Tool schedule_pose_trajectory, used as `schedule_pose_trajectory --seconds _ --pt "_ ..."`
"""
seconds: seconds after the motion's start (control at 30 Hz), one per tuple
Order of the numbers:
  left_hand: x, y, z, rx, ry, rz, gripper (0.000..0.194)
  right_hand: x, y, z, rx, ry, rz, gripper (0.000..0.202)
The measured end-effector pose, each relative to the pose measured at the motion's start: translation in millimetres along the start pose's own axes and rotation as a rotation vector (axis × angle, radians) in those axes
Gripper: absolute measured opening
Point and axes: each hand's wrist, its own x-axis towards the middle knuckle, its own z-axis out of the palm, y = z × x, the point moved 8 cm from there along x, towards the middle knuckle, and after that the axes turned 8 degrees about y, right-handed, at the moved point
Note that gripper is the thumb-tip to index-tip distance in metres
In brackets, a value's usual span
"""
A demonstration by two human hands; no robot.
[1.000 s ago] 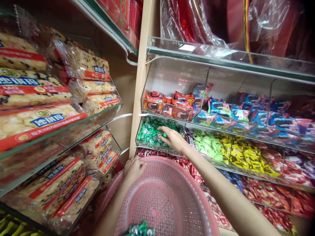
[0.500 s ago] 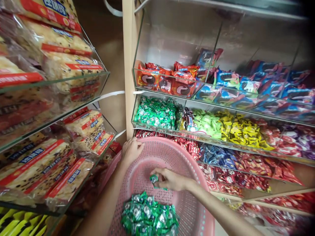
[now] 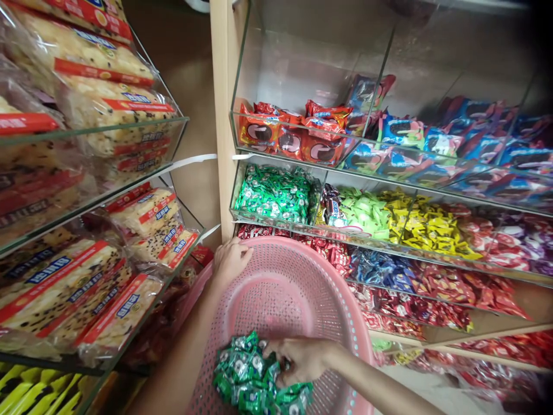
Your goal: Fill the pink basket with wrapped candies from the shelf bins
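Lowered since the earlier frame, the right hand [image 3: 302, 360] touched the green-wrapped candies [image 3: 244, 377] inside the pink basket [image 3: 280, 297], fingers curled, whether pinching a piece unclear; the left hand [image 3: 230, 260] clasped the basket's far-left rim. Candies were probably light, slick-wrapped and slippery, best pinched singly or scooped from beneath.

The basket [image 3: 330, 300] is located before the divided bins [image 3: 298, 63]; wrapped candies [image 3: 244, 369] lie inside, with the right hand [image 3: 305, 358] at their right side; the left hand [image 3: 231, 260] is on the far-left rim; behind, a post [image 3: 222, 115] stands between the bins and, at left, packaged cakes [image 3: 116, 104].
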Motion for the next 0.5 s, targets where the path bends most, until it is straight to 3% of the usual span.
schedule_pose_trajectory --seconds 0.17,0.5 --pt "0 1 -1.5 -0.007 -0.009 -0.005 0.040 0 3 21 -0.078 -0.069 0.006 0.067" --pt "0 1 -1.2 -0.006 0.024 0.014 0.038 1 8 14 -0.140 -0.001 0.075 0.052"
